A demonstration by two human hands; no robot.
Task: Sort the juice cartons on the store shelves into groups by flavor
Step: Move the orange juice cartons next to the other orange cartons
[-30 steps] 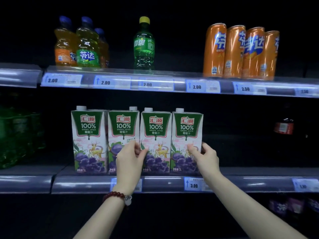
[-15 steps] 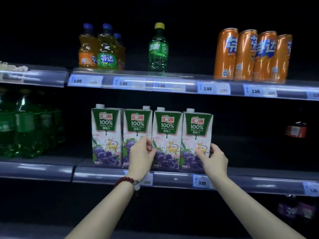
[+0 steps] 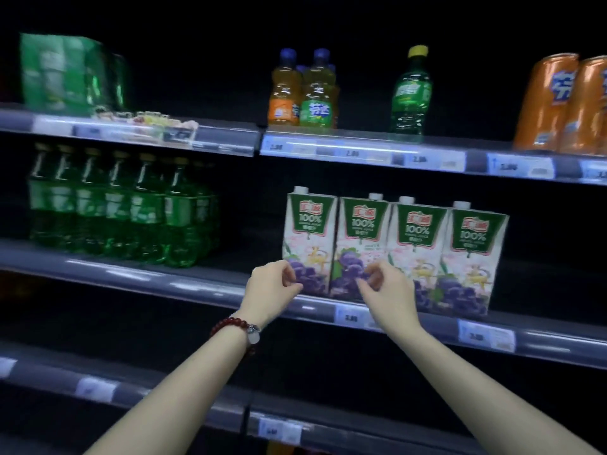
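Several grape juice cartons stand upright in a tight row on the middle shelf, white with green tops and purple grapes. My left hand, with a red bead bracelet on the wrist, hovers in front of the leftmost carton with fingers loosely curled. My right hand hangs in front of the second and third cartons, fingers half curled. Neither hand holds anything.
Green bottles fill the middle shelf to the left. The upper shelf carries orange and green soda bottles, a green bottle with a yellow cap, tall orange cans and a green pack. Lower shelves are dark.
Both hands have come off the cartons and shifted left, fingers curling. The view has swung left, so the cartons now sit right of centre and the green bottles show.
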